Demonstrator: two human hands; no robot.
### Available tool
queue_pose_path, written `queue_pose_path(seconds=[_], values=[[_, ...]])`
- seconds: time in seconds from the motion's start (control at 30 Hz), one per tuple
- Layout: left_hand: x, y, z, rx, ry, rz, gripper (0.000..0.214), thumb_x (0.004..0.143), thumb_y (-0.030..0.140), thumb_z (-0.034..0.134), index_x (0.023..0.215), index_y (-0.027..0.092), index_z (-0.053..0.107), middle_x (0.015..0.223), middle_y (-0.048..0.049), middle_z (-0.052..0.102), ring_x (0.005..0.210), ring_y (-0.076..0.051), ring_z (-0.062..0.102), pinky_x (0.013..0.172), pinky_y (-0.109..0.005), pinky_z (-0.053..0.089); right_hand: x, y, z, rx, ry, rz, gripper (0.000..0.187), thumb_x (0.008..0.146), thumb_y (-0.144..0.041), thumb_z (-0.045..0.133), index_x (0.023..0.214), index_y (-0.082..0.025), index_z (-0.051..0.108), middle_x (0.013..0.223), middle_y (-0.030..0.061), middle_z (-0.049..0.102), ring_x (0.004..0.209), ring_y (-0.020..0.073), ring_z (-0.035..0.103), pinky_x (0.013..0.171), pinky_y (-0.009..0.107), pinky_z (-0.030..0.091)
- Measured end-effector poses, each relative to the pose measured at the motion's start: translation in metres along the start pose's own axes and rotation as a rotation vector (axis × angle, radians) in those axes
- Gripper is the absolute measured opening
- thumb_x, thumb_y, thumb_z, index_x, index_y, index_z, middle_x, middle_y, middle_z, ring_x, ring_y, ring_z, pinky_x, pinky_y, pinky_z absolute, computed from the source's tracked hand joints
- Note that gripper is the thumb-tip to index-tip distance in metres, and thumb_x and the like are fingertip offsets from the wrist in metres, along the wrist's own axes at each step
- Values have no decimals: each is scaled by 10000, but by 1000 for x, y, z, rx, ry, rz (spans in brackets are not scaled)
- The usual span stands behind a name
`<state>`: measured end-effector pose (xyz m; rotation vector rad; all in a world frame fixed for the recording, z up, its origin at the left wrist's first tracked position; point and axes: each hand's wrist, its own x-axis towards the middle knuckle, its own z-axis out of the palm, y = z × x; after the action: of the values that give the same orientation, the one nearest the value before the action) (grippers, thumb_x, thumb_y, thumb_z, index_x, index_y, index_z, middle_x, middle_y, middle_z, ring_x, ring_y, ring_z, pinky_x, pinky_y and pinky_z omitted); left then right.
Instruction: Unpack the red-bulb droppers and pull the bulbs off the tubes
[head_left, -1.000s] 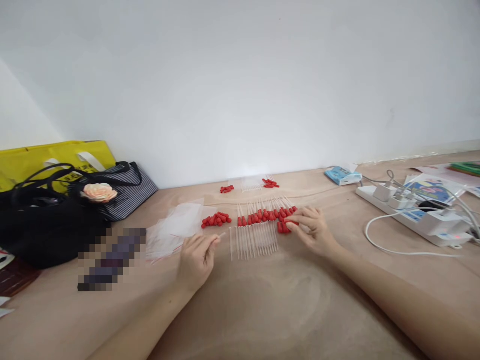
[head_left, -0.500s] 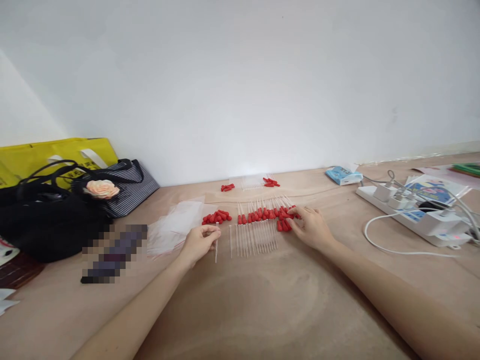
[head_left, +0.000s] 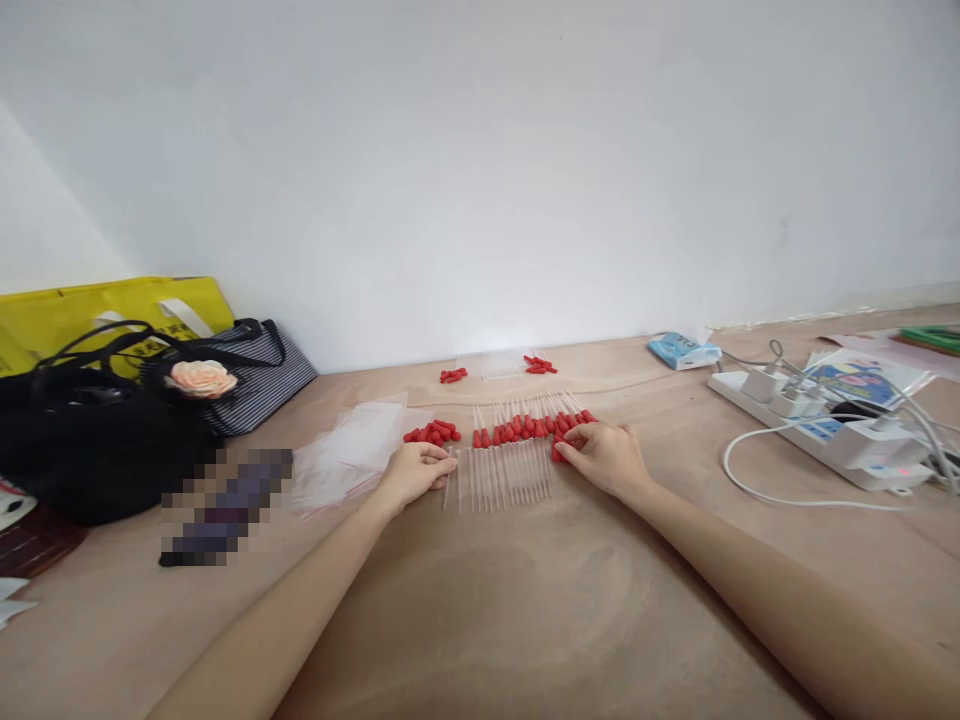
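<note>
My left hand [head_left: 414,474] is closed in a pinch on the top of a clear glass dropper tube [head_left: 448,490], which points down beside the left end of a row of similar tubes [head_left: 499,480]. My right hand [head_left: 609,460] has its thumb and fingers closed over a red rubber bulb [head_left: 558,451] at the right end of that row; the fingers partly hide it. Behind the bare tubes lies a row of droppers fitted with red bulbs [head_left: 517,428], tips pointing away. Loose red bulbs [head_left: 433,433] are heaped just beyond my left hand.
Clear plastic bags [head_left: 349,455] lie to the left, near a pixelated dark item [head_left: 232,510]. Further back are more tubes [head_left: 502,366] and red bulbs [head_left: 540,364]. A power strip [head_left: 757,395] with cables and a blue tissue pack [head_left: 684,350] stand right; bags [head_left: 277,375] left.
My left hand has moved right with the tube, nearer the row. My right hand has come down and left, and its fingertips now cover the bulbs that showed below them.
</note>
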<state>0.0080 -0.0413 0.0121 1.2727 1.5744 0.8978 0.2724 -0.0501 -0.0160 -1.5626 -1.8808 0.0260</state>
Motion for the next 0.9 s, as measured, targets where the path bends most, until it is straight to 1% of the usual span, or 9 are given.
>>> queue_pose_path(seconds=[0.2,0.3,0.43,0.5,0.6,0.67,0.73,0.8,0.9], values=[[3,-11,-2,90,14,92,243,511,287,716,612,125,564,453,18,571,407,-89,528,462,-207,424,0,3,-1,-27,72,1,309,770,-433,440,643,-234,639,611,5,622,676,173,549,679,324,259],[3,-12,-1,88,17,86,228,527,288,708,631,127,585,494,10,593,440,-101,558,503,-219,452,0,4,0,-43,100,5,293,780,-401,434,656,-231,638,612,5,622,683,173,542,669,317,248],[1,-11,3,83,-1,113,210,556,286,689,663,128,601,506,17,591,454,-101,563,530,-226,467,1,-1,3,-41,80,-15,248,774,-344,465,627,-229,628,658,-1,637,712,171,536,661,309,234],[1,-11,5,88,0,134,205,571,294,677,665,130,598,492,21,581,446,-102,555,516,-226,463,5,-6,7,-17,49,-70,224,770,-320,480,627,-225,625,660,-4,633,707,161,529,664,303,237],[0,-12,6,99,13,158,203,593,312,657,666,135,589,480,25,572,445,-107,554,507,-225,459,15,-18,12,7,-15,-199,161,759,-286,506,676,-219,627,663,-9,617,702,145,512,671,292,251],[0,-13,6,103,20,168,204,599,317,651,670,138,583,485,26,573,447,-107,557,510,-226,459,24,-26,16,-22,-47,-280,121,749,-285,530,735,-220,631,689,-1,608,736,152,501,672,290,257],[0,-14,5,105,23,170,201,604,314,646,673,138,578,492,24,578,446,-107,558,508,-227,460,33,-33,20,-78,-70,-340,128,740,-296,550,804,-226,637,745,18,601,797,172,488,676,297,256],[0,-14,5,105,23,167,189,615,306,638,671,139,572,492,23,578,446,-108,561,505,-227,460,40,-38,23,-128,-95,-378,159,739,-310,557,851,-237,642,806,34,592,841,189,471,683,309,252],[-1,-14,5,106,23,165,173,628,297,627,670,141,566,486,26,575,449,-108,563,501,-223,457,46,-42,29,-169,-137,-398,176,746,-343,547,857,-255,652,845,41,579,848,197,458,687,324,247]])
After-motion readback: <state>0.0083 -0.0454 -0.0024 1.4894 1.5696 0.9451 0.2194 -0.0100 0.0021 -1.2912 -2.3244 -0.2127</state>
